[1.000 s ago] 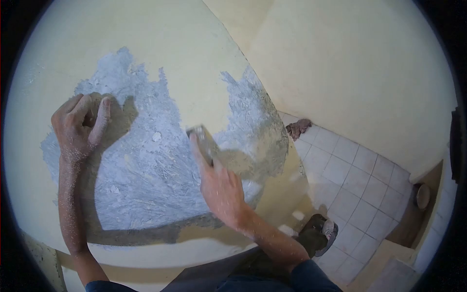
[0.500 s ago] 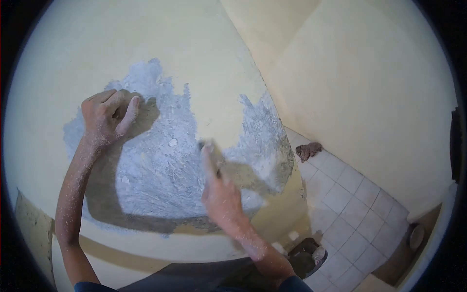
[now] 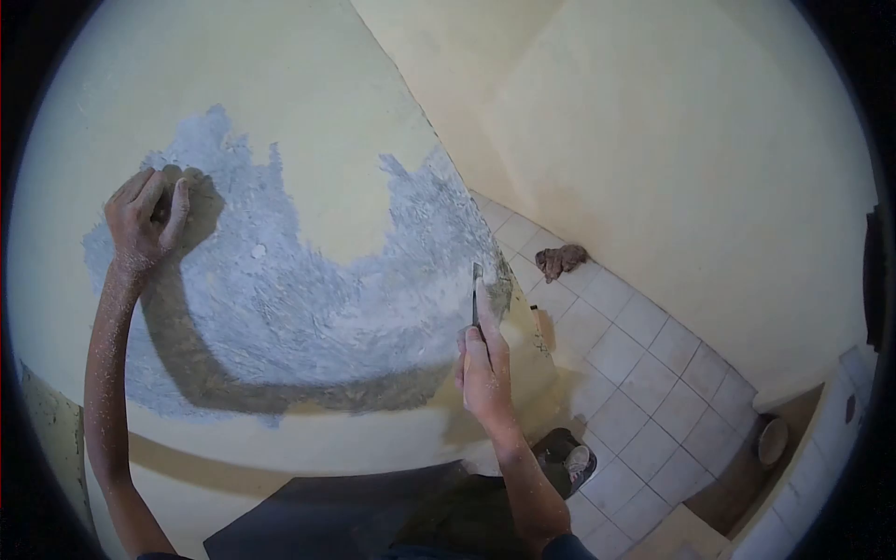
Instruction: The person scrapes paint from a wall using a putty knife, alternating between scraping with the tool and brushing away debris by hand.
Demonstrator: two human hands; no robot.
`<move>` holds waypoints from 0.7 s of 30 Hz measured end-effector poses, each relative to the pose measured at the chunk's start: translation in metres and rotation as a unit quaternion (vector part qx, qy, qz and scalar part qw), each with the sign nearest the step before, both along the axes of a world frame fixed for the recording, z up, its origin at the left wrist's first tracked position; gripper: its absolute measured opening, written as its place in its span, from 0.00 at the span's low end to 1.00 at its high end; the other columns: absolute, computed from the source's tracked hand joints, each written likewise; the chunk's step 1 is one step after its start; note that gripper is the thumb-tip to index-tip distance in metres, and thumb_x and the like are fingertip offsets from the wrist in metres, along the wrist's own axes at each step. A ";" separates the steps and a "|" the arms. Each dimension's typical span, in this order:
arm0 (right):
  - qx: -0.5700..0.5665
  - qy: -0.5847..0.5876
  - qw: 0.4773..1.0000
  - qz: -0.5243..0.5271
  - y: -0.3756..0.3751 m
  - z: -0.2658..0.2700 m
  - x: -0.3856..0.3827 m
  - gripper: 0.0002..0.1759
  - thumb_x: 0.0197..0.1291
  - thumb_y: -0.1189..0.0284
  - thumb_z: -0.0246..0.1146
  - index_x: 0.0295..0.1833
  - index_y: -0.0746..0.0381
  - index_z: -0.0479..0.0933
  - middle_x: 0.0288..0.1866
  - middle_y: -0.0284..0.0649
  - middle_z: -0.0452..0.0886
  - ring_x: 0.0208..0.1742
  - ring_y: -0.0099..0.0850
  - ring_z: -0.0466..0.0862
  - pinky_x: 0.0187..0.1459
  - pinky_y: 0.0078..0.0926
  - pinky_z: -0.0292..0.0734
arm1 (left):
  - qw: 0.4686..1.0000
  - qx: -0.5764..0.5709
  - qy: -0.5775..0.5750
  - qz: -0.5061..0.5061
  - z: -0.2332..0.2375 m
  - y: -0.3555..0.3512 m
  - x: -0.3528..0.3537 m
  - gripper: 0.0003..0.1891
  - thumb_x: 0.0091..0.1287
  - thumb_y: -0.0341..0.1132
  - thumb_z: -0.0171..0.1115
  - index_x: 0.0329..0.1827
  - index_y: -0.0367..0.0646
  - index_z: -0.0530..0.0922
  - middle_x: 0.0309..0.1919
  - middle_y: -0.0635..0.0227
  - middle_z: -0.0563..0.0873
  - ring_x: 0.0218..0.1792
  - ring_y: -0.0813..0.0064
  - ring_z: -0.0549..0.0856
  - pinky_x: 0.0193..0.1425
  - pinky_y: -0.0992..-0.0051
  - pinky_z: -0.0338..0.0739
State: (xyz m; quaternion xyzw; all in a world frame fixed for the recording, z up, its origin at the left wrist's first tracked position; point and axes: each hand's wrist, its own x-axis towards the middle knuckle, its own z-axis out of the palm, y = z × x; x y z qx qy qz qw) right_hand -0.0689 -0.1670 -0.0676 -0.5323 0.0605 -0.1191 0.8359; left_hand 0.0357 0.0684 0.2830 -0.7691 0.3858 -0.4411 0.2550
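My left hand is curled into a loose fist and rests against the wall at the upper left edge of a large grey scraped patch. My right hand grips the handle of a scraper, forefinger laid along it. The blade stands edge-on at the right end of the patch, close to the wall's corner. Pale yellow paint surrounds the bare grey area. Both forearms are speckled with white dust.
A white tiled floor lies below to the right. A brown crumpled rag sits at the foot of the adjoining yellow wall. My shoe stands on the tiles. A round bowl-like thing is at far right.
My right hand moved the scraper down and to the right, from the middle of the patch to its right edge, and turned the blade edge-on. The left fist stayed on the wall.
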 end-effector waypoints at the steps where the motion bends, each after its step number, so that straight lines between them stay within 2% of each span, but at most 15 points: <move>1: -0.010 -0.014 1.000 -0.009 -0.002 -0.003 -0.002 0.35 0.72 0.80 0.45 0.83 0.52 0.54 0.44 0.38 0.78 0.26 0.19 0.68 0.31 0.20 0.70 | 1.000 0.009 0.005 -0.008 -0.001 0.001 0.001 0.09 0.63 0.31 0.68 0.29 0.39 0.77 0.20 0.63 0.72 0.20 0.66 0.74 0.25 0.68 0.70; 4: 0.041 0.033 0.998 0.032 -0.014 -0.014 -0.011 0.36 0.72 0.80 0.47 0.84 0.47 0.54 0.45 0.36 0.78 0.24 0.17 0.67 0.26 0.17 0.69 | 0.999 0.045 0.007 -0.022 0.004 0.007 0.003 0.07 0.61 0.31 0.69 0.31 0.39 0.78 0.21 0.64 0.74 0.22 0.65 0.75 0.27 0.67 0.71; 7: 0.038 0.060 0.997 0.035 -0.021 -0.025 -0.021 0.39 0.73 0.80 0.48 0.85 0.44 0.48 0.46 0.35 0.78 0.23 0.17 0.67 0.23 0.19 0.70 | 0.997 0.078 0.005 -0.011 0.013 0.013 -0.003 0.07 0.58 0.30 0.70 0.32 0.41 0.79 0.24 0.64 0.77 0.25 0.63 0.77 0.30 0.66 0.73; 11: 0.045 0.079 0.989 0.121 -0.028 -0.030 -0.032 0.42 0.74 0.79 0.49 0.86 0.45 0.38 0.47 0.40 0.80 0.22 0.18 0.74 0.22 0.19 0.72 | 0.996 0.091 0.010 0.020 0.012 0.020 -0.018 0.07 0.56 0.28 0.70 0.33 0.42 0.79 0.27 0.64 0.79 0.30 0.62 0.80 0.34 0.65 0.76; 17: 0.001 0.029 0.987 0.155 -0.003 -0.028 -0.026 0.34 0.73 0.79 0.52 0.82 0.54 0.57 0.35 0.36 0.83 0.23 0.19 0.78 0.26 0.22 0.78 | 0.996 0.091 -0.013 -0.009 0.004 0.015 -0.024 0.09 0.56 0.27 0.71 0.38 0.41 0.82 0.34 0.62 0.84 0.41 0.58 0.84 0.42 0.65 0.80; 20: -0.012 0.024 0.990 0.142 0.015 -0.046 -0.028 0.31 0.73 0.80 0.52 0.79 0.53 0.64 0.40 0.37 0.82 0.26 0.18 0.75 0.29 0.19 0.75 | 0.994 0.105 -0.009 -0.005 0.005 0.023 -0.028 0.11 0.56 0.27 0.70 0.42 0.41 0.83 0.39 0.62 0.84 0.45 0.57 0.85 0.45 0.64 0.82; 21: -0.043 0.010 0.991 0.128 0.021 -0.049 -0.028 0.31 0.72 0.80 0.53 0.79 0.52 0.64 0.38 0.39 0.82 0.28 0.22 0.77 0.32 0.23 0.77 | 0.994 0.111 -0.005 -0.008 0.006 0.025 -0.028 0.11 0.57 0.26 0.70 0.43 0.41 0.83 0.40 0.62 0.85 0.46 0.56 0.85 0.47 0.64 0.82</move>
